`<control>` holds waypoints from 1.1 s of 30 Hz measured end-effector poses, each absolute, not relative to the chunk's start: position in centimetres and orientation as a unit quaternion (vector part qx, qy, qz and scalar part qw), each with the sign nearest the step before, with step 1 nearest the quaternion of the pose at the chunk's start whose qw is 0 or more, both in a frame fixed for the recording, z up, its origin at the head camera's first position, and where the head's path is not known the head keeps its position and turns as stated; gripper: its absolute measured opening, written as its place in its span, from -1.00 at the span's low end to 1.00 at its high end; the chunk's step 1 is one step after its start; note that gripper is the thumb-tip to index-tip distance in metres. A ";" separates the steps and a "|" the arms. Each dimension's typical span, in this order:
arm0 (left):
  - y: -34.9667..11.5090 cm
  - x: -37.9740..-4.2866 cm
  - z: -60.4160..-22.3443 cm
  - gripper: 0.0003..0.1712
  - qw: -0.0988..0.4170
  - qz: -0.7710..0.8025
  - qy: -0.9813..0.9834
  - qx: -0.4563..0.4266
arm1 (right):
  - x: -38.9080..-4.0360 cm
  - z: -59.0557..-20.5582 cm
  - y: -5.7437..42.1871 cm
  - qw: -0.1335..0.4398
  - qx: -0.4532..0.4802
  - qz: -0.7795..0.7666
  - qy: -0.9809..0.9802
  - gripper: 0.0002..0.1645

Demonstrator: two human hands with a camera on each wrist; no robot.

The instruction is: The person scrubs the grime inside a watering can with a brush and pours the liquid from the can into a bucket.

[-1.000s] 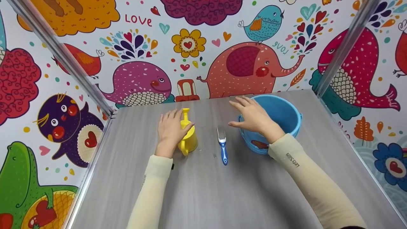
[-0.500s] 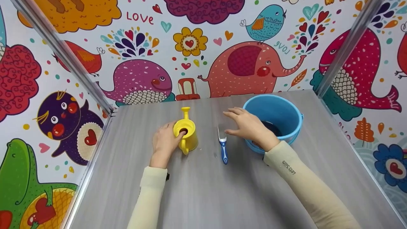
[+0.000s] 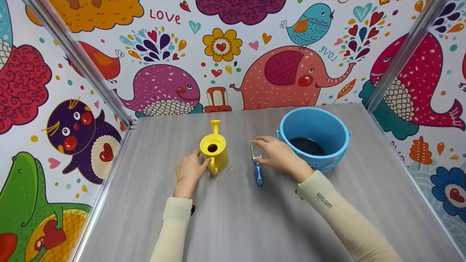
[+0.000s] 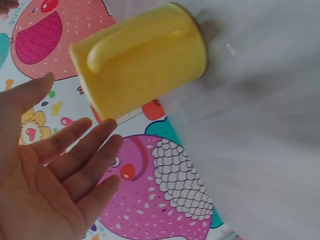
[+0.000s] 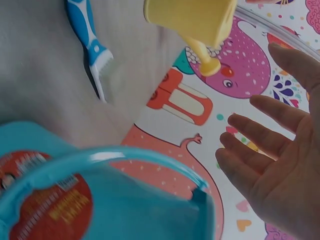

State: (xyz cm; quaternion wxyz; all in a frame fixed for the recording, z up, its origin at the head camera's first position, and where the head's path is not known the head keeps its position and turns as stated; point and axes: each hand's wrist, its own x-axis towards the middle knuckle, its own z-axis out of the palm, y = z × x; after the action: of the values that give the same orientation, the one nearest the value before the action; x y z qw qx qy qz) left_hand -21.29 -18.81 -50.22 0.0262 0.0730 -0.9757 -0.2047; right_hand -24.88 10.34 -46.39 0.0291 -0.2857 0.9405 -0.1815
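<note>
A yellow watering can (image 3: 222,157) stands upright, spout toward the back wall. My left hand (image 3: 190,171) is just left of its handle; the left wrist view shows the fingers spread, with a gap between the thumb and the can (image 4: 145,70). A brush (image 3: 258,175) with a blue and white handle lies in the middle, its pale head pointing away. Over that head hovers my right hand (image 3: 282,155), fingers loosely bent and holding nothing; in the right wrist view the brush (image 5: 92,42) lies apart from the extended fingers (image 5: 260,135).
To the right stands a blue bucket (image 3: 322,123) with dark liquid (image 3: 305,145) in its bottom. Its handle (image 5: 135,152) hangs down on the near side. The grey table (image 3: 233,218) ends at printed walls (image 3: 174,47) behind and at both sides. Small water drops lie near the can.
My left hand has drawn back from over the watering can to beside its handle. My right hand has moved left and nearer, from the bucket to over the brush head.
</note>
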 end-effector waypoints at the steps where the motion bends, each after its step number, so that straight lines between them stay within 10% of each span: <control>1: -18.8 -21.2 -50.4 -0.38 0.025 -0.208 -0.975 0.074 | -24.9 -46.7 10.3 0.030 -0.287 -0.183 0.940 -0.25; 18: -17.8 -21.4 -54.9 -0.68 0.003 -0.335 -0.939 0.076 | -24.9 -53.5 9.6 0.069 -0.238 -0.194 0.949 -0.36; 33: -17.7 -22.5 -57.2 -0.57 -0.003 -0.515 -0.856 0.048 | -24.1 -57.9 8.9 0.033 -0.147 -0.188 0.971 -0.60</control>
State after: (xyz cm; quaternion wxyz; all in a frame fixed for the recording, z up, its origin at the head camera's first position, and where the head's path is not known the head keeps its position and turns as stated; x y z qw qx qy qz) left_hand -22.51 -17.69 -57.21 -0.0027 0.0476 -0.8560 -0.5148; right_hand -24.11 8.89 -57.87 0.0328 -0.1469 0.9706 -0.1876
